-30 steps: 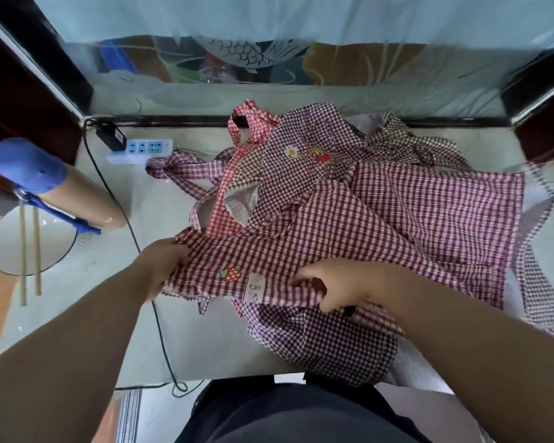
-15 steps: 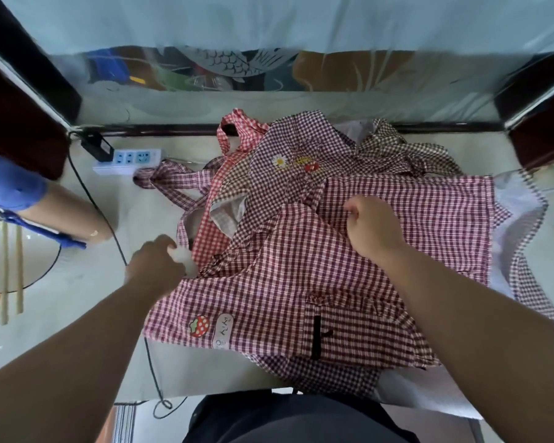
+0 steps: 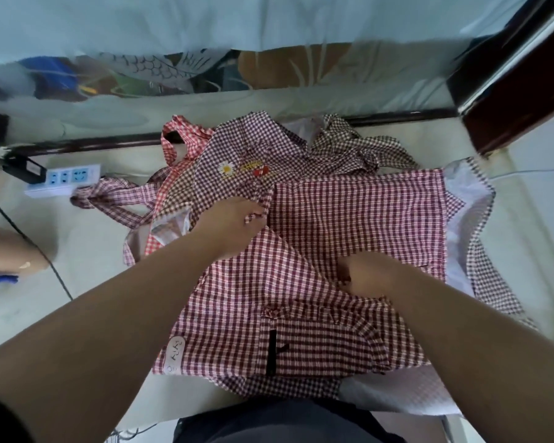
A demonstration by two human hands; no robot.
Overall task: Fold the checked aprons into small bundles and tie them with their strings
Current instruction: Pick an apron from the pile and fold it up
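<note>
Left grip (image 3: 234, 225), right grip (image 3: 370, 276) pinch checked apron (image 3: 349, 219); pale table (image 3: 87, 251), power strip (image 3: 66, 179) far-left.

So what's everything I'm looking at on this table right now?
dark red and white checked apron: one, on top, centre, being folded
purple and white checked apron with a daisy patch: one, behind it
brown and white checked apron: one, crumpled, back right
light red checked apron: one, back left, mostly buried
white power strip with blue sockets: one, left
black cable: one, trailing across the left side
pale table: one, under everything
another person's forearm: one, far left edge
left hand: pinches a fold of the top apron
right hand: grips the same apron, nearer the body
</note>
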